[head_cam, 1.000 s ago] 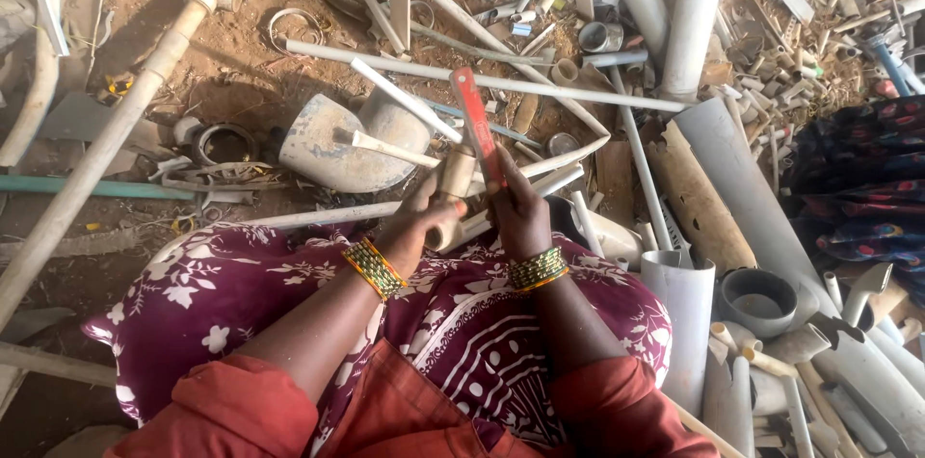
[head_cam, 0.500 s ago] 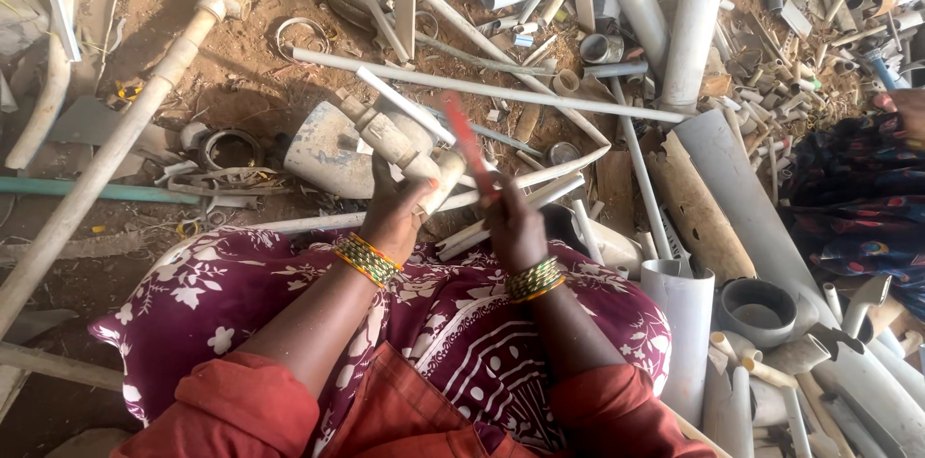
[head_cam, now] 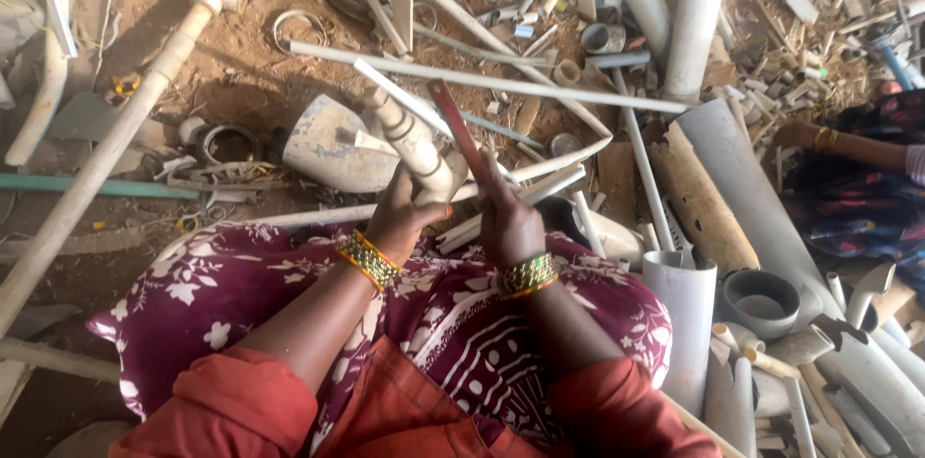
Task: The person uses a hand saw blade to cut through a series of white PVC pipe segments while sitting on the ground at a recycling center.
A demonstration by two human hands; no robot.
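Observation:
My left hand (head_cam: 403,212) grips a short dirty white pipe piece with joined fittings (head_cam: 414,142), held tilted up and away over my lap. My right hand (head_cam: 508,217) holds a thin red blade (head_cam: 457,130), which points up to the left and lies against the pipe piece near its lower fitting. Both wrists wear gold and green bangles. My lap is covered by maroon flowered cloth (head_cam: 241,294).
Several white and grey pipes lie scattered on brown dirt: a long thin one (head_cam: 540,82) across the middle, a wide one (head_cam: 696,15) at the top, a cut wide tube (head_cam: 686,314) by my right knee. Another person's arm (head_cam: 848,145) reaches in at right.
My left hand has swung the pipe piece up so it points away to the upper left. The red blade has shifted with it and stays against the pipe.

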